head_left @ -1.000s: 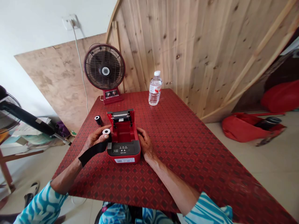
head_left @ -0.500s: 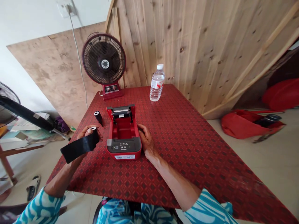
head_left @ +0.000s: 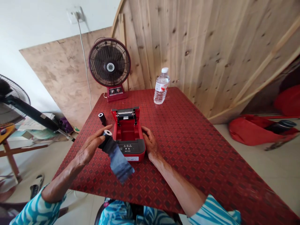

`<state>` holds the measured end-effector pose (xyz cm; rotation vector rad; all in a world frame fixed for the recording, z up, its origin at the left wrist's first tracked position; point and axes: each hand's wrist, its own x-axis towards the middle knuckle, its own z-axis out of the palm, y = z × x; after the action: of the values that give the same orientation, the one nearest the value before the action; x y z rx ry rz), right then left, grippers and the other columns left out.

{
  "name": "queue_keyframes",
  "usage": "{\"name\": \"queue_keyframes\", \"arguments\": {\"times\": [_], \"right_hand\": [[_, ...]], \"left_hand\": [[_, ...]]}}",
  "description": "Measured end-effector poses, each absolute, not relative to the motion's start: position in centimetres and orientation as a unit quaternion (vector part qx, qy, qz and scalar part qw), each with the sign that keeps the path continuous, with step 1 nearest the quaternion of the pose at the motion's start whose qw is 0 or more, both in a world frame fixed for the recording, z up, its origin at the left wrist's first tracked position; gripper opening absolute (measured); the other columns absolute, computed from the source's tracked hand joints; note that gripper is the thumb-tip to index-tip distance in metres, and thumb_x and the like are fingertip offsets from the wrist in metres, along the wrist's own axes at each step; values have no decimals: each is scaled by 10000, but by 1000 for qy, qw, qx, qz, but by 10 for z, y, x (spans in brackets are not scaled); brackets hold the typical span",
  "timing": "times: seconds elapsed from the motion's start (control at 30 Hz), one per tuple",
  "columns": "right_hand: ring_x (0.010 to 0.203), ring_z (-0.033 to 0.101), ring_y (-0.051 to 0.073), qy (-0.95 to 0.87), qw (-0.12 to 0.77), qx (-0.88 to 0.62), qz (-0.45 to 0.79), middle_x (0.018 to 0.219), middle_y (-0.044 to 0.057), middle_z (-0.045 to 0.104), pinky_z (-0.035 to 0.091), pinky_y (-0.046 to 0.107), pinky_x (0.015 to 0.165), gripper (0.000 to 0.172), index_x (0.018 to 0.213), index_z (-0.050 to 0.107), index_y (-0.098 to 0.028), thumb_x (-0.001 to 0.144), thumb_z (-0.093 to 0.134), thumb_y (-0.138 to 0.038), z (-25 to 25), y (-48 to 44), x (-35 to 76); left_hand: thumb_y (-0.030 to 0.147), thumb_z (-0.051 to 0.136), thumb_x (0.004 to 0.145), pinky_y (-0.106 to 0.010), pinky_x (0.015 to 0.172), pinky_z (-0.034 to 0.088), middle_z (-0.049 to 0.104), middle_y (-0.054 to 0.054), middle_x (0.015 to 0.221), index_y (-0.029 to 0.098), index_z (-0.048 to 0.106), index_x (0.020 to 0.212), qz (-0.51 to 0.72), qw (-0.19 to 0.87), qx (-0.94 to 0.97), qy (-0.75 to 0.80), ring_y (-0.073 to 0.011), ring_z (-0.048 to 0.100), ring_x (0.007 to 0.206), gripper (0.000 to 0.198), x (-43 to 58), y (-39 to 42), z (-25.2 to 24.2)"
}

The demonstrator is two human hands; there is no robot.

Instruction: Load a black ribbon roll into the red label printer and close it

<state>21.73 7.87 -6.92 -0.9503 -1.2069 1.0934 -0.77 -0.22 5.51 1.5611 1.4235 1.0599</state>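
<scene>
On the table stands a small red and black printer (head_left: pixel 130 146) with its lid raised and the red bay inside exposed. My left hand (head_left: pixel 90 147) is closed around a roll of black ribbon (head_left: pixel 108 133) with a white core. From that roll a loose strip (head_left: pixel 120 165) hangs down, slightly blurred, across the printer's front left corner. My right hand (head_left: pixel 150 142) grips the printer's right side, fingers curled along its edge. Behind the left hand, a second black roll (head_left: pixel 101 118) stands upright on the table.
At the table's (head_left: pixel 187 150) back left stands a dark red fan (head_left: pixel 109 67). A clear water bottle (head_left: pixel 161 87) is further right. Wooden boards (head_left: pixel 178 37) rise behind the table. A red bag (head_left: pixel 246 129) lies on the right, and another fan (head_left: pixel 30 109) tilts at the left.
My left hand has moved right toward the printer and turned, swinging the loose strip from the left side to the front of the printer. My right hand stays at the printer's side.
</scene>
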Motion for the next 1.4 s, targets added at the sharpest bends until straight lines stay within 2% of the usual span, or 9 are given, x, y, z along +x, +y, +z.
{"name": "queue_keyframes", "arguments": {"times": [0.07,0.23,0.4,0.6,0.73,1.03,1.17,1.33,1.4], "right_hand": [[1116,592,225,-516,590,-407,469,1177,50,670,436,425,1012,324,1125,635,-250,846,506,-351,-70,79,217],[1115,586,225,-515,591,-403,472,1182,53,664,431,433,1018,323,1125,633,-252,857,498,-368,-70,79,215],[1121,585,225,-514,592,-404,471,1184,50,663,430,435,1022,317,1125,636,-256,861,500,-365,-69,78,216],[1121,589,229,-517,588,-403,473,1182,63,662,428,441,1019,330,1133,630,-244,860,499,-375,-71,80,216],[1103,599,228,-510,598,-404,469,1158,55,676,435,442,1012,322,1106,639,-249,842,508,-378,-77,84,215],[1111,593,240,-514,594,-409,465,1158,50,674,424,451,1018,328,1105,641,-260,835,505,-386,-77,84,215],[1098,598,240,-515,586,-406,476,1156,56,673,439,443,1000,330,1104,638,-253,836,512,-398,-76,84,216],[1095,602,236,-519,585,-403,476,1158,49,674,439,440,1002,325,1107,643,-259,836,516,-385,-73,82,218],[1114,595,238,-518,585,-405,475,1173,50,668,433,445,1012,328,1115,643,-257,842,510,-380,-71,80,218]], "left_hand": [[471,551,860,-311,843,450,686,-67,1118,214,572,1336,395,408,623,538,-282,590,1040,541,-2,-4,60],[517,537,886,-293,713,470,715,-84,1042,205,563,1341,402,493,570,520,-253,634,894,552,5,-6,59],[480,570,883,-310,774,485,705,-100,1093,207,578,1326,397,523,564,501,-286,627,1020,520,5,-10,63],[470,565,898,-260,653,474,697,-75,974,234,578,1314,397,570,537,479,-202,640,819,478,11,-19,65],[455,646,846,-249,630,482,685,-57,899,226,629,1230,411,604,510,454,-168,630,728,448,15,-22,65],[423,739,775,-241,642,500,667,-33,813,220,710,1015,433,653,462,417,-150,624,694,315,21,-24,70],[428,722,788,-234,597,496,672,-51,839,209,709,1040,417,661,459,423,-155,623,685,335,28,-29,67],[419,725,781,-269,685,520,694,-75,936,201,656,1148,433,592,521,437,-206,659,818,432,19,-25,74],[425,770,726,-251,608,509,697,-72,907,195,655,1132,444,570,536,437,-192,654,736,480,8,-24,81]]}}
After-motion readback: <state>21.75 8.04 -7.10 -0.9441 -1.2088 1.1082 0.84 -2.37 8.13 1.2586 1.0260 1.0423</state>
